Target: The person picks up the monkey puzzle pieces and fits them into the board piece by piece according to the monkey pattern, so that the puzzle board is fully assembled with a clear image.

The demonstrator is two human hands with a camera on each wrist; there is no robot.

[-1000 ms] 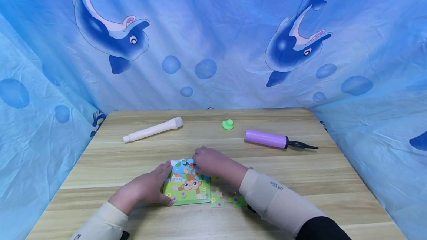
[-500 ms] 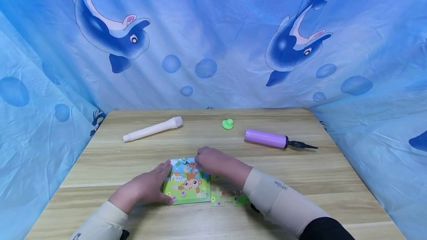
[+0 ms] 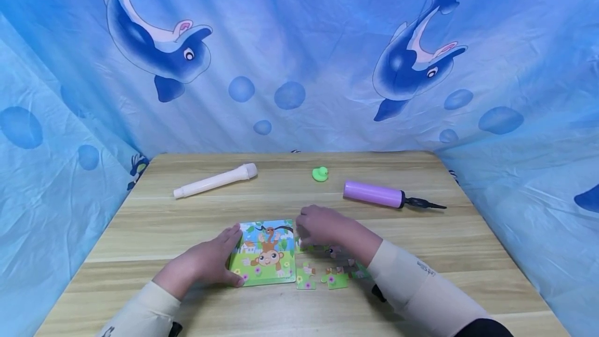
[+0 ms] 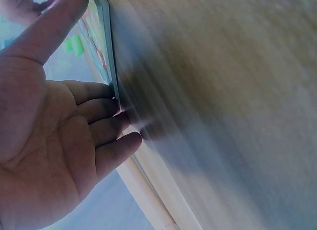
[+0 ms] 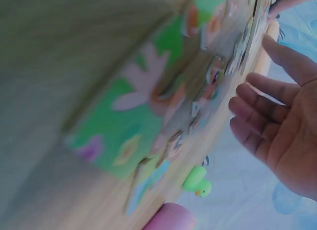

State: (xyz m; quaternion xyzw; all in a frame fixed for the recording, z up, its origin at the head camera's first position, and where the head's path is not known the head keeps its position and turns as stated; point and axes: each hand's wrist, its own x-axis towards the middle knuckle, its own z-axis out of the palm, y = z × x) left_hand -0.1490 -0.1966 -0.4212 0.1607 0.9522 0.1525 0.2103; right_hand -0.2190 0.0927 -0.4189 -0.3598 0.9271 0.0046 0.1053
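Note:
A square monkey jigsaw puzzle (image 3: 264, 254) lies flat in its frame near the table's front middle. My left hand (image 3: 208, 260) rests along its left side, thumb at the near corner and fingers at the far one. In the left wrist view, the fingertips touch the puzzle's edge (image 4: 110, 46). To the right of the frame, my right hand (image 3: 323, 227) hovers over loose puzzle pieces. In the right wrist view, its fingers (image 5: 257, 116) are loosely extended, holding nothing. Several puzzle pieces (image 3: 337, 279) lie beside the frame, some partly hidden by the right hand and forearm.
At the back of the wooden table (image 3: 210, 222) lie a white toy microphone (image 3: 215, 181), a green toy duck (image 3: 320, 173) and a purple balloon pump (image 3: 374, 194) with a black nozzle. A blue dolphin-print curtain (image 3: 327, 56) surrounds the back and sides.
My right hand has moved right, off the puzzle's upper right corner to the loose pieces, uncovering the picture's branch there. The left hand has stayed in place.

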